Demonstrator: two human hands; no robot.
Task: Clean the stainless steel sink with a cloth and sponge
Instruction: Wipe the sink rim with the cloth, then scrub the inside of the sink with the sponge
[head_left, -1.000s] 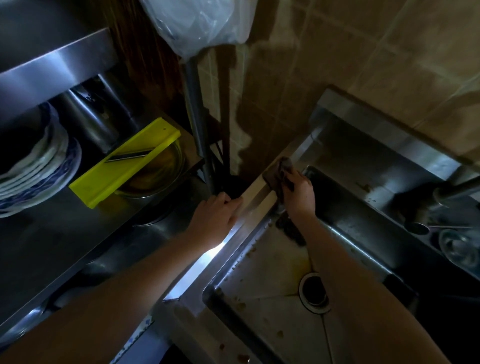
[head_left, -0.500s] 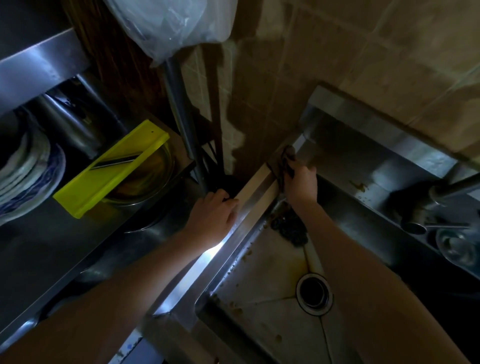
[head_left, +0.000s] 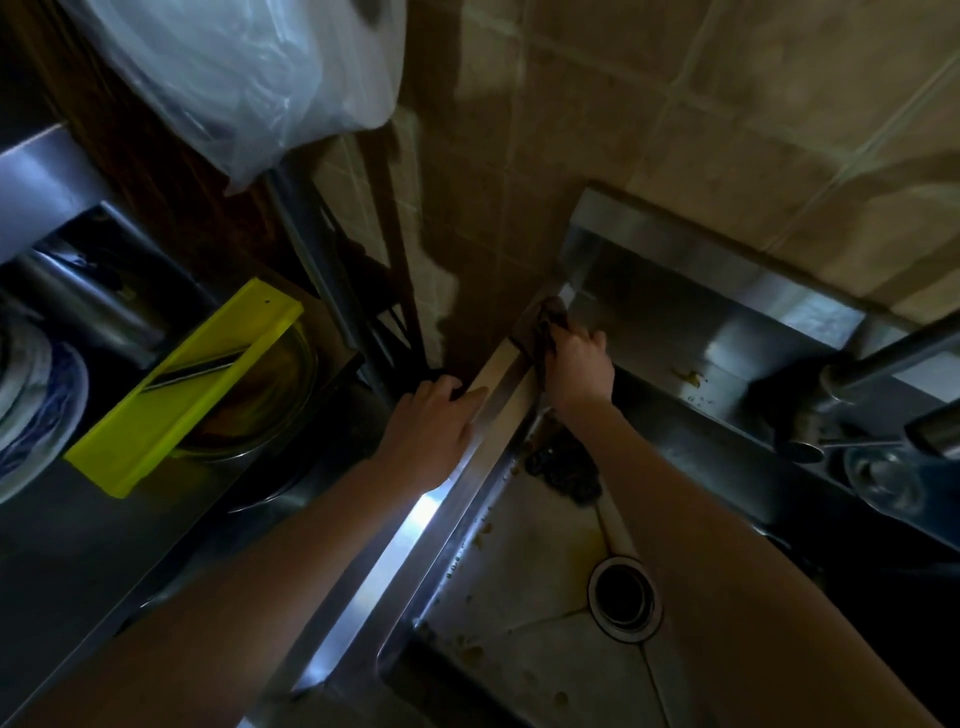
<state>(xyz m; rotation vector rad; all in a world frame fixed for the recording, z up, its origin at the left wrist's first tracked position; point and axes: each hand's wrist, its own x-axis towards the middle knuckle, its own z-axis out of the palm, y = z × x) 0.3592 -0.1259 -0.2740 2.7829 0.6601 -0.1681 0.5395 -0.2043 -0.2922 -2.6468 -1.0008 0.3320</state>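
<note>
Steel counter (head_left: 104, 561) — glass bowl (head_left: 293, 374), stacked plates (head_left: 36, 415)

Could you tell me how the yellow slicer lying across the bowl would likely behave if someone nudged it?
The yellow slicer looks like rigid plastic, so it would probably shift as one stiff piece. It lies across the rim of the glass bowl, so a nudge may make it slide or tip off. Its metal blade suggests gripping it by the edges.

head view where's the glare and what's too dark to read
Head view: hard glare on the sink rim just below the left hand; the cloth in the right hand sits in shadow; the counter at left is nearly black.
</note>
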